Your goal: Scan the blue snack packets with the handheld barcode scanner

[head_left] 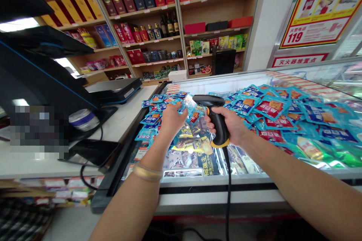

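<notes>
Head view: the person's left hand (172,119) reaches over the glass-topped counter (198,189), thumb and fingers pinched on a small packet (189,103) whose face is washed pale by glare. The right hand (234,127) is wrapped around the handle of a black-and-yellow handheld scanner (221,127), held upright with its head directed left. Packet lies just left of the scanner head; whether the two touch cannot be made out for certain. A black cable (228,196) drops from the handle base over the near edge of the counter. A gold-coloured bangle (147,172) sits on the left wrist. On the counter, a smaller heap of blue packets (154,117) spreads around and beyond the left hand; a larger heap of blue packets (279,107) lies to the right. Yellow and brown packages (189,144) show beneath the glass between them. Far left, beside the counter: a dark flat scale (115,88). Far side: shelving (215,11) with boxes and bottles. Far right: a red-and-yellow poster (319,7).
</notes>
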Tool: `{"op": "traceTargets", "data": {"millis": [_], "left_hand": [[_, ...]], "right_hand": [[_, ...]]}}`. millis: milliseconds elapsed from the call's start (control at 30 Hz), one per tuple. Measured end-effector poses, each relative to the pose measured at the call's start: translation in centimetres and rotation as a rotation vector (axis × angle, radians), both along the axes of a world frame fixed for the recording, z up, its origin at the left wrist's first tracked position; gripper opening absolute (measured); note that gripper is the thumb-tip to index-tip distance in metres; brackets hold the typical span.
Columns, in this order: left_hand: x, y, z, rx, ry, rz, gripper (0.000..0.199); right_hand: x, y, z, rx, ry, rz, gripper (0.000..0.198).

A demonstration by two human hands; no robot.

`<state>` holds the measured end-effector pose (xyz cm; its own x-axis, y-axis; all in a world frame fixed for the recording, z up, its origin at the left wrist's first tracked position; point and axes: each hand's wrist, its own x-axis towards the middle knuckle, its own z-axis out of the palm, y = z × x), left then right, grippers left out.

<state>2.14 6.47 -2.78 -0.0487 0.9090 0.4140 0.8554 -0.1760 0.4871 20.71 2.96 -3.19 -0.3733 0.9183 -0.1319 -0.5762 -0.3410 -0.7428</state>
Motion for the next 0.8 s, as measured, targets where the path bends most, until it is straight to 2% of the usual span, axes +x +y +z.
{"op": "traceTargets", "data": {"millis": [300, 400, 533, 633, 800], "left_hand": [[0.6, 0.2, 0.0, 0.029, 0.063, 0.036, 0.032], [2.3, 0.2, 0.5, 0.095, 0.074, -0.04, 0.038], [6.7, 0.4, 1.9, 0.157, 0.141, -0.196, 0.04], [11.2, 0.6, 2.6, 0.155, 0.217, -0.282, 0.042], [17.4, 0.7, 2.1, -0.028, 0.381, -0.458, 0.043]], "right_hand": [[0.1, -0.2, 1.3, -0.059, 0.077, -0.071, 0.008], [1.7, -0.1, 2.3, -0.03, 0.105, -0.15, 0.008], [6.3, -0.3, 3.7, 0.059, 0.099, -0.263, 0.01], [10.3, -0.7, 3.9, 0.061, 0.101, -0.382, 0.009], [14.6, -1.8, 3.0, 0.012, 0.112, -0.486, 0.01]]}}
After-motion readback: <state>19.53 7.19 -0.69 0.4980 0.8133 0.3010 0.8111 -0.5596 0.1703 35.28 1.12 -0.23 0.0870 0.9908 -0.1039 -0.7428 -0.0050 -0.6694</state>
